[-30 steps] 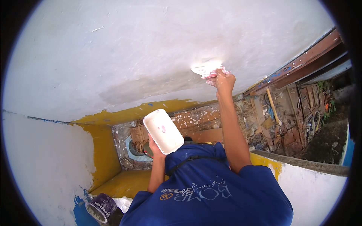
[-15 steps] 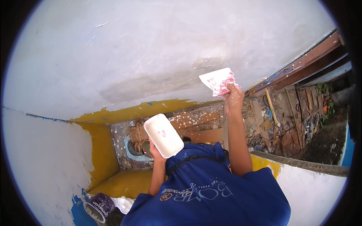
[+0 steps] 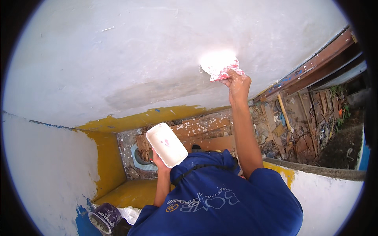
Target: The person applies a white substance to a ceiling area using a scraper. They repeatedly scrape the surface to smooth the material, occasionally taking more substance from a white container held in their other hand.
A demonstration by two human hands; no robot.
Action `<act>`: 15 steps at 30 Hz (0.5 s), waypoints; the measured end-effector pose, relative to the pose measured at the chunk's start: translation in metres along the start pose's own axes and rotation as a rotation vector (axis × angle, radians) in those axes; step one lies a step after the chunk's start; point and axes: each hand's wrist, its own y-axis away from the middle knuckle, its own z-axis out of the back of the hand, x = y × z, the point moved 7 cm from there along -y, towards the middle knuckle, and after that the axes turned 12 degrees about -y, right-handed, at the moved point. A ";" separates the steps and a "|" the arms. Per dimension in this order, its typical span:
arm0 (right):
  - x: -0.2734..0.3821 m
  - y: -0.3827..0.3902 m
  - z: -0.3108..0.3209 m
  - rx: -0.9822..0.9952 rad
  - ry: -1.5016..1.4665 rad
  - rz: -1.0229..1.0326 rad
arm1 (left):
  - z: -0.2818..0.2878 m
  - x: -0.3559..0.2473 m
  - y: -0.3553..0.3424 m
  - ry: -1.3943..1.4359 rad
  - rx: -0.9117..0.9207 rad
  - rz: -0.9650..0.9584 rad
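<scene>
My right hand (image 3: 239,87) is raised to the wall, fingers closed on the lower edge of a flat red putty spreader (image 3: 221,70). White filler coats most of its blade, which lies against or very near the white wall (image 3: 138,43); the glare hides the exact contact. Low in front of my body, my left hand (image 3: 159,160) grips a shallow white rectangular tray (image 3: 174,154) by its left side. Small pinkish marks show on the tray's inside. Left of the spreader, a greyer smeared band (image 3: 157,93) runs along the wall.
Yellow paint (image 3: 112,125) edges the wall's bottom. Beneath lie a pale blue squat toilet (image 3: 139,160) and paint-spotted boards (image 3: 204,128). A dark bucket (image 3: 104,217) stands lower left beside a white plastic bag (image 3: 130,214). Wood scraps and rubbish (image 3: 283,126) cover the ground right, behind a low ledge (image 3: 315,170).
My right hand has carried the spreader upward and slightly left on the wall. The tray in my left hand has shifted a little left and down.
</scene>
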 end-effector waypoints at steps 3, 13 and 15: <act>0.031 0.009 -0.024 0.073 -0.051 0.068 | 0.002 0.005 0.002 0.013 0.012 0.045; -0.042 0.021 0.047 -0.158 0.043 -0.114 | -0.004 0.008 0.005 0.068 -0.076 0.060; -0.059 0.016 0.040 -0.194 0.026 -0.213 | 0.006 0.005 0.005 -0.014 -0.115 0.011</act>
